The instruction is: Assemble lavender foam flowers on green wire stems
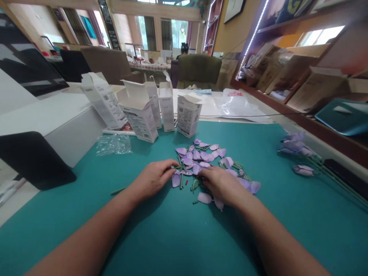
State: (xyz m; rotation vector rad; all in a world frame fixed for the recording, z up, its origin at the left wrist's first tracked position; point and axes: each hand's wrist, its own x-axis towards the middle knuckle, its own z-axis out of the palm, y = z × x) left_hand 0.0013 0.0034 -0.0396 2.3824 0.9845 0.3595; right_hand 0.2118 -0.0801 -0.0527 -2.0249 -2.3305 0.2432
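Observation:
Loose lilac flower petal pieces (206, 156) and small green stem and leaf parts lie in a heap on the teal mat (161, 241). At the heap's left edge, my left hand (156, 174) pinches a green leafy piece (180, 166) between thumb and fingertips. My right hand (220, 183) reaches into the heap's middle with its fingers bent down; what its fingertips hold, if anything, is hidden. Just below them lies a green part (196, 184). A small red piece (186, 182) rests between my hands. Left of my left wrist is a green stem (118, 191).
Several opened white boxes (188, 115) stand along the mat's back edge. Crumpled clear plastic (113, 145) lies at left, near a large white box (83, 130). Lilac flowers on long stems (293, 143) lie at right beside a dark object (346, 176). A person (184, 49) sits far behind.

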